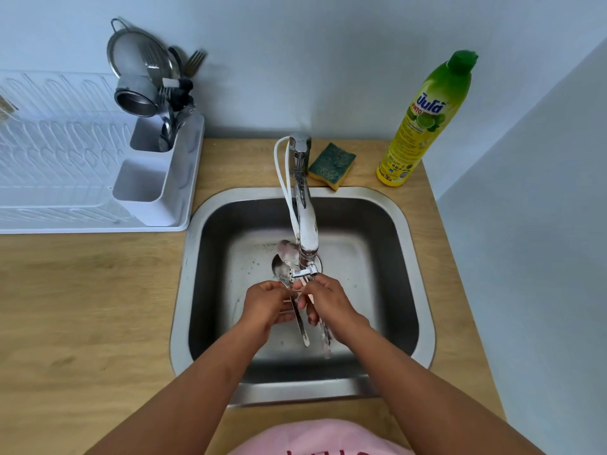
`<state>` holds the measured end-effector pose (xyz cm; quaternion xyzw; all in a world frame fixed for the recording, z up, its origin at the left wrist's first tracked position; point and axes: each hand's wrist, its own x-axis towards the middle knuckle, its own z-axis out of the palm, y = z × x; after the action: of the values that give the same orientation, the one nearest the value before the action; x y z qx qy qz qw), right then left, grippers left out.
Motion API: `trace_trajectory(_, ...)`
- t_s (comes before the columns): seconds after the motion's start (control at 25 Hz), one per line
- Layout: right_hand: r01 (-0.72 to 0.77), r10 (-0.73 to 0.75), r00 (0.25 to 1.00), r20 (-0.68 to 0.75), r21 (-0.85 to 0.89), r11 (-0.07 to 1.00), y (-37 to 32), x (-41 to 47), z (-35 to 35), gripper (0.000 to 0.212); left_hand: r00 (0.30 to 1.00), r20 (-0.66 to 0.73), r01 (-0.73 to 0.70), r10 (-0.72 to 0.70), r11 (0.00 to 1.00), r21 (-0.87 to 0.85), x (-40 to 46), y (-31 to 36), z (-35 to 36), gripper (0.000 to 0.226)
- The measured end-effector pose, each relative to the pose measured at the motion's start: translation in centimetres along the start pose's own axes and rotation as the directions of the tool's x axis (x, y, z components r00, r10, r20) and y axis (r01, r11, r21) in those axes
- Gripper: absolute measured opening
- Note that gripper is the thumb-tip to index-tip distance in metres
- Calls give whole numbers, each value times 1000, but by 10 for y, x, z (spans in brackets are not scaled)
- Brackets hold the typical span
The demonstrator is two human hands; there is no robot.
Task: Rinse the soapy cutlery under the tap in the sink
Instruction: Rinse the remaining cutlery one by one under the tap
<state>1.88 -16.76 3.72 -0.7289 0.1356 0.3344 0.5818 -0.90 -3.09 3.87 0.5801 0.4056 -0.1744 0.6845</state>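
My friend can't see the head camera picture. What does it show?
Two hands, left hand and right hand, hold spoons under the tap over a steel sink. A sponge and green soap bottle sit behind.

A pale blue-grey wall [328,60] meets a light wooden countertop [82,307] in even, soft light.

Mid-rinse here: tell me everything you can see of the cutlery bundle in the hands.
The cutlery bundle is shiny metal: at least two spoons, bowls pointing away toward the tap spout, handles trailing back toward the person over the sink. The left hand and right hand both grip it mid-length, directly beneath the spout's outlet. Other pieces are too blurred to identify, and soap or running water cannot be made out.
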Motion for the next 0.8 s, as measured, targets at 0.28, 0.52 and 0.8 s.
trace_trajectory(0.28, 238, -252, 968, -3, -320, 917, -5, -41, 17, 17, 994, 12, -108, 110, 989, -97, -22, 1, 5, 17)
trace_trajectory(0.52, 154, -162, 975, -149, -63, 986, 3, -54, 17, 17, 994, 100, -19, 47, 964, -265, -38, -5, 12, 21)
trace_trajectory(0.8, 110, -114, 993, -33, -86, 990, 8, -67, 11, 24, 991, 128, 2, 33, 965, -263, -35, -2, 9, 17)
